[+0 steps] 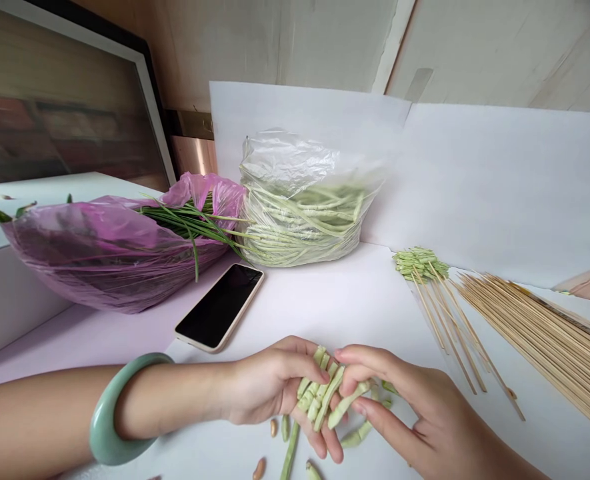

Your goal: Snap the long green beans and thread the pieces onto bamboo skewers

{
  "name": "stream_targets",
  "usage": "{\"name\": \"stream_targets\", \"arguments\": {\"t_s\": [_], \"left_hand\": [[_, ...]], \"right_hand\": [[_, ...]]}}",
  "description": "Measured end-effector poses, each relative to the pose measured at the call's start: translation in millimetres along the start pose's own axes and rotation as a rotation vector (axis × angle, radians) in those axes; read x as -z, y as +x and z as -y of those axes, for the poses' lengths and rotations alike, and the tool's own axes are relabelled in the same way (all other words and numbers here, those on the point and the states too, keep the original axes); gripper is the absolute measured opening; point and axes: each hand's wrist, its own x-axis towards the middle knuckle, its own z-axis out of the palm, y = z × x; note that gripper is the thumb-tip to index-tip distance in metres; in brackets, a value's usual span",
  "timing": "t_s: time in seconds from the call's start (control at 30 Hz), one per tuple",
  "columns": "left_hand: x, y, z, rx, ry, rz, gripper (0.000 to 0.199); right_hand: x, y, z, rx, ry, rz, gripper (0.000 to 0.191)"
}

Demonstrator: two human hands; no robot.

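Note:
Several short pale green bean pieces (315,393) lie side by side in my left hand (279,383), its thumb pressed over them and its fingers curled beneath. My right hand (405,400) pinches one more piece (347,405) between thumb and fingers, at the right end of that row. The two hands almost meet. Loose bean pieces (357,435) lie on the white table under the hands, with a longer green piece (289,453) and brown seeds (259,469) near the front edge of the view.
A phone (219,307) lies behind my left hand. Farther back are a purple bag (119,253) of green stalks and a clear bag (305,213) of long beans. At the right are skewered bean pieces (419,262) and a pile of wooden skewers (539,333).

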Motion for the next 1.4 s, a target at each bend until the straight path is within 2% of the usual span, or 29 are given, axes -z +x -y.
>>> {"name": "stream_targets", "arguments": {"t_s": [0.23, 0.43, 0.6, 0.7, 0.87, 0.93, 1.03, 1.1, 1.23, 1.4], "left_hand": [[-2.8, -1.4, -2.1, 0.029, 0.022, 0.056, 0.018], [-5.5, -4.2, -7.3, 0.045, 0.041, 0.085, 0.009], [-6.3, -4.9, -8.1, 0.06, 0.086, 0.112, 0.017], [-3.7, -3.2, -5.2, 0.081, 0.125, 0.119, 0.021], [0.3, -0.4, -1.8, 0.082, 0.083, 0.109, 0.027], [-0.3, -0.7, -2.3, 0.07, 0.06, 0.107, 0.032], [-2.3, -2.1, -4.0, 0.047, 0.031, 0.071, 0.035], [-2.9, -2.9, -4.9, 0.045, 0.028, 0.042, 0.034], [-1.2, -2.7, -5.3, 0.096, 0.04, 0.055, 0.033], [-0.7, -2.1, -2.3, 0.079, 0.029, 0.073, 0.024]], "right_hand": [[-12.0, -2.6, -11.3, 0.009, 0.08, 0.004, 0.05], [-15.6, -3.5, -12.5, -0.058, 0.211, 0.025, 0.048], [-17.5, -2.0, -12.0, -0.14, 0.35, 0.003, 0.044], [-20.1, -2.6, -15.1, -0.191, 0.369, -0.045, 0.041], [-18.2, -2.4, -22.5, -0.196, 0.378, -0.179, 0.046], [-12.2, 0.1, -23.3, -0.232, 0.405, -0.142, 0.04], [-1.5, 5.1, -23.4, -0.318, 0.472, -0.007, 0.017], [3.5, 7.3, -24.2, -0.383, 0.511, 0.054, 0.014], [5.9, 8.3, -24.9, -0.437, 0.527, 0.059, 0.016], [1.9, 10.1, -18.1, -0.368, 0.473, 0.022, 0.008]]}}
